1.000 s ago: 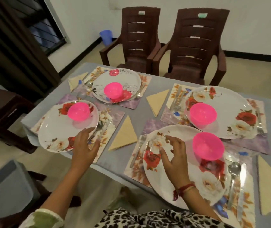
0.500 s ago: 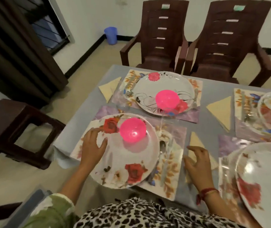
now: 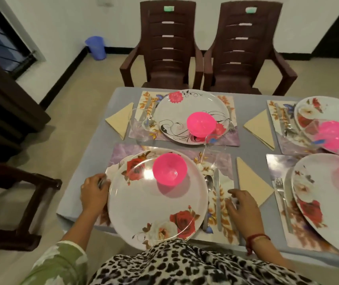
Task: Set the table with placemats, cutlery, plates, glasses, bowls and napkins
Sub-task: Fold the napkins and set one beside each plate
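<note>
The near-left setting lies right below me. A floral plate with a pink bowl sits on a floral placemat. My left hand is at the plate's left rim, fingers curled around a grey metal handle. It looks like the handle of the fork, whose tines show by the plate. My right hand rests open on the placemat's right edge, beside the knife and spoon. A yellow napkin lies just right of it. A clear glass stands behind.
Three other settings with plates and pink bowls fill the grey table: far left, far right, near right. Two brown chairs stand behind. A dark stool is at the left, and a blue bin stands by the wall.
The view swung left onto the near-left setting. My left hand slid off the plate to its left rim and curled shut. My right hand left the near-right plate for this placemat's right edge.
</note>
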A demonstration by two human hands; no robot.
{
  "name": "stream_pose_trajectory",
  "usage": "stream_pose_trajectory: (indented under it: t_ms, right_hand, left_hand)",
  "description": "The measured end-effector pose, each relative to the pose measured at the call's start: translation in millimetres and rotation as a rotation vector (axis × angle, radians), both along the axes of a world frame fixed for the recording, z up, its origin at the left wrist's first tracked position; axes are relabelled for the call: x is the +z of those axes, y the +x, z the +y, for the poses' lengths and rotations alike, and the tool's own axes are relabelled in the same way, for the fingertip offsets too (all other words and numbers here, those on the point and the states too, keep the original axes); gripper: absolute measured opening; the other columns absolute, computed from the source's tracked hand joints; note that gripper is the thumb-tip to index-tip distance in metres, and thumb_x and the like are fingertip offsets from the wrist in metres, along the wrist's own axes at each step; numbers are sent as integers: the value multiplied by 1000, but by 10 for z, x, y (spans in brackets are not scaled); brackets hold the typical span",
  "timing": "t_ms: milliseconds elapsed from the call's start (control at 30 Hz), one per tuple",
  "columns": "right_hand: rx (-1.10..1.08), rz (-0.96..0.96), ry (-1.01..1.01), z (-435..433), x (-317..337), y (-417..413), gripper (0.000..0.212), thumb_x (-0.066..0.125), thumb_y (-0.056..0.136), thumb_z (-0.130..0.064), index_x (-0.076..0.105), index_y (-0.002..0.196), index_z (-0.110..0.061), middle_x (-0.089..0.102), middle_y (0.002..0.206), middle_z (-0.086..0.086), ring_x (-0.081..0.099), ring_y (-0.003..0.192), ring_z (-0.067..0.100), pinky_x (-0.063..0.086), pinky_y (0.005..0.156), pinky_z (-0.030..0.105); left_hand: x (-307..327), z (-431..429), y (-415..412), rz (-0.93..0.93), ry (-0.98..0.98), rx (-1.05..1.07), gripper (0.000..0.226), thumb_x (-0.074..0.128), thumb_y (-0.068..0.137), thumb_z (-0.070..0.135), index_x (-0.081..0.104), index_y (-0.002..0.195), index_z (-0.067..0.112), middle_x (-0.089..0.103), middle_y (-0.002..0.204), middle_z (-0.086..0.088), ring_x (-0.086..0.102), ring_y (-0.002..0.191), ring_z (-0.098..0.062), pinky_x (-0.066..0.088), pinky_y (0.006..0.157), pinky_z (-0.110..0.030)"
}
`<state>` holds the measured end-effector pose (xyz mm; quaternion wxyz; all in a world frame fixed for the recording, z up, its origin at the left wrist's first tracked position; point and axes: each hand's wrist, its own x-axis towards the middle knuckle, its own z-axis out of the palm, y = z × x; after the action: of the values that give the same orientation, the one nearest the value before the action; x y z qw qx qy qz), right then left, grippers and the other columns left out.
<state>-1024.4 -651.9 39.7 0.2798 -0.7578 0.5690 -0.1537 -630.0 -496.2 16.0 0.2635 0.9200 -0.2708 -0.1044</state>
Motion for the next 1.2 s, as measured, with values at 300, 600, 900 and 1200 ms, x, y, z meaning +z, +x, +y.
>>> stream_pose_trajectory:
  t_ms: [300,600,900,1200]
  right_hand:
    - [-21,111,55,51,5,311,22,59,89,-30,57,109,-20,58,101,1,49,80,12,38,71,22]
    - [-158,32,65,109,-32,286,21,60,89,-28,64,108,-18,60,81,1,55,69,11,43,63,22]
    - [-192,-39,81,135,82,367,31,59,90,-28,58,119,-17,60,105,5,57,84,14,46,78,26]
    - [-88,-38,95,-362,96,721,32,62,88,-14,62,119,-10,65,115,9,62,95,22,45,87,28]
  left_hand:
    - [154,-331,233,83,-114,-201,29,71,83,22,70,110,11,63,103,-15,62,90,-31,49,82,-39]
    - [198,-477,328,268,-85,-308,25,71,82,17,69,107,20,64,104,-2,63,87,-19,50,79,-32]
    - [194,-531,457,213,-44,-383,28,70,79,3,69,105,14,69,95,-5,61,84,-19,45,76,-27]
    - [191,-468,465,130,14,-409,29,65,85,4,66,113,14,64,102,-4,57,85,-16,43,74,-28]
